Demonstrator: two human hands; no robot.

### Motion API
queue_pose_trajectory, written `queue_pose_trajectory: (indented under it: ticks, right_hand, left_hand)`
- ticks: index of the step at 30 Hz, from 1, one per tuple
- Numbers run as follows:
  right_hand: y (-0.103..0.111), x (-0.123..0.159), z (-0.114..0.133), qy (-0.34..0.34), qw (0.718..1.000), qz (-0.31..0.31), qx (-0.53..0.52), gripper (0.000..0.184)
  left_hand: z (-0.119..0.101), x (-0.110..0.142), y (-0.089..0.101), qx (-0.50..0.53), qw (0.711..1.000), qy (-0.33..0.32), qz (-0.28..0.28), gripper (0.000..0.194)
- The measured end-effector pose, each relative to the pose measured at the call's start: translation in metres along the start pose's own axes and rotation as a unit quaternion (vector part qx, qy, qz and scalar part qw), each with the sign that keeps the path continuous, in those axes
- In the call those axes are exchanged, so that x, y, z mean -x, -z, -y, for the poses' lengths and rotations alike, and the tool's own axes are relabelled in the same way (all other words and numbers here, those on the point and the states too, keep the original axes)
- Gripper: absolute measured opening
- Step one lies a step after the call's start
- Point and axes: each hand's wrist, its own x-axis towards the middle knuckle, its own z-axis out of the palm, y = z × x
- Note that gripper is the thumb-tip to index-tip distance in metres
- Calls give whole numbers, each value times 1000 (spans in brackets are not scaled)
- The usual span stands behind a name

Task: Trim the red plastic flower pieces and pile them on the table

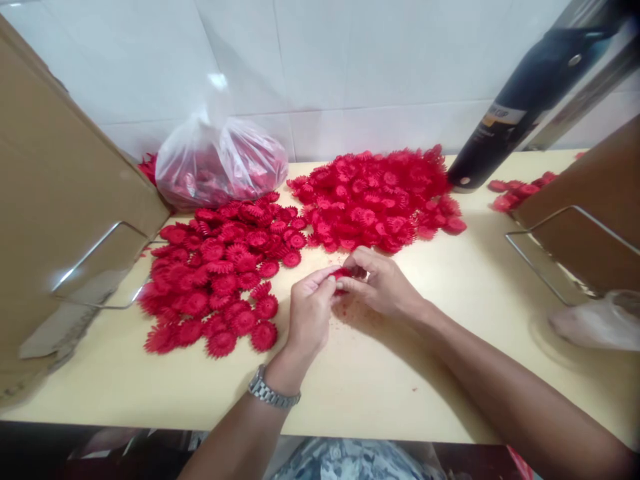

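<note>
A small red piece [342, 274], pinched between our two hands over a pale yellow table [370, 380].
From it, our left hand [311, 308] reaches in from seven o'clock and our right hand [384, 283] from four, both gripping the piece with closed fingertips that hide most of its shape. We see frilled red discs [223, 287] heaped at nine o'clock and a second red heap [367, 200] at twelve. A tied see-through bag [220, 163] with red contents sits at ten, and a dark bottle [520, 100] at two, beside the second heap.
</note>
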Motion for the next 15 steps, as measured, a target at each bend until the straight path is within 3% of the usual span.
queue_pose_trajectory:
  ticks: [6, 11, 15]
  right_hand:
    - [1, 0, 2, -45, 997, -6, -64, 12]
    - [-4, 1, 3, 22, 997, -32, 65, 15]
    - [-11, 3, 2, 61, 978, -58, 193, 20]
  left_hand:
    - [5, 0, 4, -38, 999, -14, -11, 24]
    - [11, -5, 8, -70, 996, -49, -40, 25]
    - [12, -8, 9, -67, 993, -69, -68, 25]
